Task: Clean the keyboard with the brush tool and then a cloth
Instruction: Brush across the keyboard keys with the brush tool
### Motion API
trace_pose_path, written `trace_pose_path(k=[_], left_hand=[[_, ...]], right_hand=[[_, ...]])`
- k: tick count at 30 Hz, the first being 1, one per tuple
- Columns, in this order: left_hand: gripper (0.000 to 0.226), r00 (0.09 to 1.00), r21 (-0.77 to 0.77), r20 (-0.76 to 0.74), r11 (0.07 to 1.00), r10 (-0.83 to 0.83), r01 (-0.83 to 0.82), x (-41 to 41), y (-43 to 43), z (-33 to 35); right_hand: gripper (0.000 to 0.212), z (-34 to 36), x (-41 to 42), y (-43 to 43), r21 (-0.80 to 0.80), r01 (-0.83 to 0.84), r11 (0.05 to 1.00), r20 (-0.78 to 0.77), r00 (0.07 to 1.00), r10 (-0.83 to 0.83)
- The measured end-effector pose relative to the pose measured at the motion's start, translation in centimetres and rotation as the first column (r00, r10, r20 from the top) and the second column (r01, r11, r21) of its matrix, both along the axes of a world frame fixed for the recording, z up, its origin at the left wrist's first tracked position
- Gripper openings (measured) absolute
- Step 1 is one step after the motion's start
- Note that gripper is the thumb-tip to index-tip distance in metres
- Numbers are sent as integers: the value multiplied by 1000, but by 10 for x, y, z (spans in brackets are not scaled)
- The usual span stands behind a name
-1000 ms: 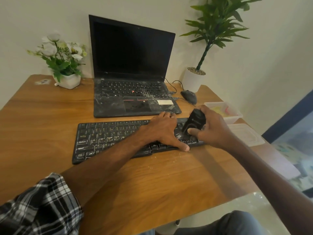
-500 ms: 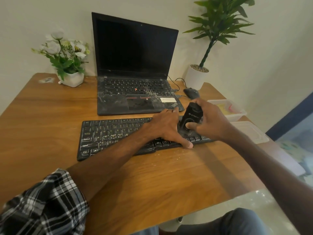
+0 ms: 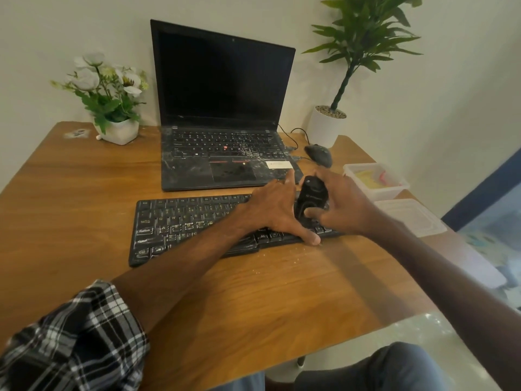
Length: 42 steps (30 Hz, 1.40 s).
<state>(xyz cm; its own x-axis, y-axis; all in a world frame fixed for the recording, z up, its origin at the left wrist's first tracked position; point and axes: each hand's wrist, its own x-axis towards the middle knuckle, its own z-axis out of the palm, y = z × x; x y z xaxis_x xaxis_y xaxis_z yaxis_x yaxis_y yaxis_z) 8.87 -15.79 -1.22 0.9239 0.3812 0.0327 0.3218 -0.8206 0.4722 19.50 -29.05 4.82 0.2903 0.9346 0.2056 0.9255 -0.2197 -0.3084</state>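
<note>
The left hand (image 3: 275, 210) lay flat, fingers spread, pinning the keyboard (image 3: 194, 224) to the desk (image 3: 84, 198) while the right hand (image 3: 342, 206) gripped the brush (image 3: 311, 197) upright over its right-hand keys

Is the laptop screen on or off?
Off, it seems: the open laptop shows a uniformly black screen, with no image or glow.

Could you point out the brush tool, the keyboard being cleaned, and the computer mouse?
brush tool (image 3: 311, 194), head view, upper black body.
keyboard (image 3: 180, 221), head view, middle keys left of the hands.
mouse (image 3: 318, 154), head view, its rounded top.
</note>
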Motion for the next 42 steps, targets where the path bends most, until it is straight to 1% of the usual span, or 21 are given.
trace_pose_path(k=[2, 3, 4, 5, 6, 7, 9, 11, 12, 13, 14, 16, 19, 21, 24, 27, 30, 33, 39, 42], left_hand=[[159, 1000, 8, 7, 1000, -2, 2, -1, 1, 0], [160, 1000, 9, -1, 1000, 0, 0, -1, 0, 0], [161, 1000, 14, -14, 1000, 4, -3, -2, -1, 1], [163, 1000, 23, -28, 1000, 11, -10, -2, -3, 2], [163, 999, 26, -40, 1000, 13, -11, -3, -4, 3], [163, 999, 27, -50, 1000, 10, -8, -3, -5, 4], [162, 998, 31, -59, 999, 10, -9, -3, -5, 7], [162, 997, 23, -77, 1000, 15, -13, -3, -6, 8], [162, 996, 22, -84, 1000, 16, -14, -3, -7, 8], [162, 996, 29, -86, 999, 18, -16, -3, -7, 7], [163, 996, 36, -82, 999, 23, -20, -3, -6, 7], [163, 997, 26, -79, 999, 25, -23, -3, -5, 8], [162, 993, 54, -116, 998, -9, 16, -8, -7, 13], [161, 989, 70, -145, 997, -22, 33, -16, -5, 19], [160, 977, 106, -212, 994, -14, 37, -43, 4, 28], [155, 949, 195, -312, 980, 33, 30, -85, 17, 30], [155, 927, 212, -369, 977, 70, 10, -128, 30, 27], [156, 925, 249, -367, 969, 97, -3, -152, 38, 25], [153, 947, 282, -306, 959, 99, -9, -155, 43, 19], [152, 960, 295, -262, 955, 100, -19, -158, 46, 12]], right_hand=[[44, 7, 2, 3, -78, -49, 996, -58, 997, 44], [46, 9, 5, 2, -76, -32, 997, -95, 995, 24], [49, 11, 7, 1, -39, 12, 999, -98, 995, -16], [50, 11, 9, 0, -7, 55, 998, -63, 997, -55], [50, 9, 10, -2, -10, 77, 997, -34, 996, -77], [49, 6, 10, -3, -40, 83, 996, -38, 996, -85], [51, 2, 12, -6, -66, 91, 994, -87, 991, -97], [53, -1, 12, -7, -7, 175, 985, -86, 981, -175], [52, -3, 10, -8, 16, 200, 980, -69, 978, -198], [51, -5, 6, -8, 7, 198, 980, -62, 978, -197], [51, -7, 2, -7, -8, 186, 983, -92, 978, -186], [52, -7, 1, -6, 4, 180, 984, -210, 962, -175], [54, -9, 5, -6, 136, 279, 951, -218, 944, -247], [56, -14, 2, -6, 145, 318, 937, -229, 932, -281], [53, -16, 1, -7, 135, 317, 939, -201, 937, -287], [50, -14, -2, -9, 125, 312, 942, -191, 939, -286], [50, -13, -7, -8, 142, 308, 941, -203, 939, -277], [48, -13, -14, -5, 155, 297, 942, -213, 941, -262], [49, -17, -35, 4, 153, 292, 944, -227, 940, -254], [50, -26, -52, 12, 168, 229, 959, -228, 955, -188]])
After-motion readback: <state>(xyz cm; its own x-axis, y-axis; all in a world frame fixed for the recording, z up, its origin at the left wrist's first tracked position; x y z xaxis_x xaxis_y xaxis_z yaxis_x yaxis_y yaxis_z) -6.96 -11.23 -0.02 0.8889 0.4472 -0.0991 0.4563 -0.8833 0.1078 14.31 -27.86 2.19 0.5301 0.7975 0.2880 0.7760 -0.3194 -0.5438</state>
